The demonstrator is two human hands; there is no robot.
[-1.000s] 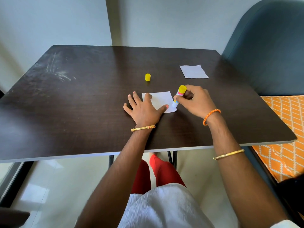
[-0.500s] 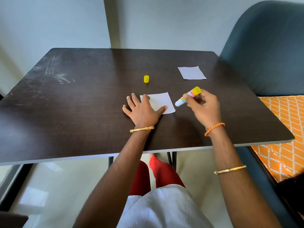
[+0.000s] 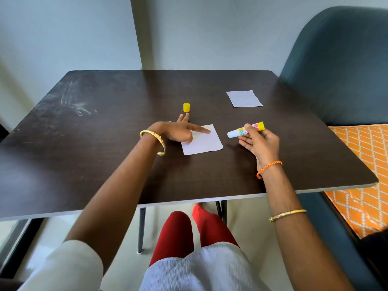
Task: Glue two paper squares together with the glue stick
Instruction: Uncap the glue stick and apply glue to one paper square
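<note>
A white paper square [image 3: 204,141] lies near the middle of the dark table [image 3: 105,133]. My left hand [image 3: 178,131] hovers over its left part, fingers apart, index finger and thumb touching the sheet. My right hand [image 3: 260,143] holds the uncapped glue stick [image 3: 245,130] just right of that square, lifted off the table, white tip pointing left. A second paper square [image 3: 244,98] lies farther back on the right. The yellow cap [image 3: 186,107] stands upright behind my left hand.
A dark teal chair [image 3: 340,66] stands against the table's right side, with an orange patterned cushion [image 3: 363,164] beside it. The table's front edge runs close to my lap. Pale scuff marks show at the table's back left.
My right hand lifted the glue stick off the paper and drew it to the right. My left hand rose from lying flat and turned, now touching the sheet with fingertips only.
</note>
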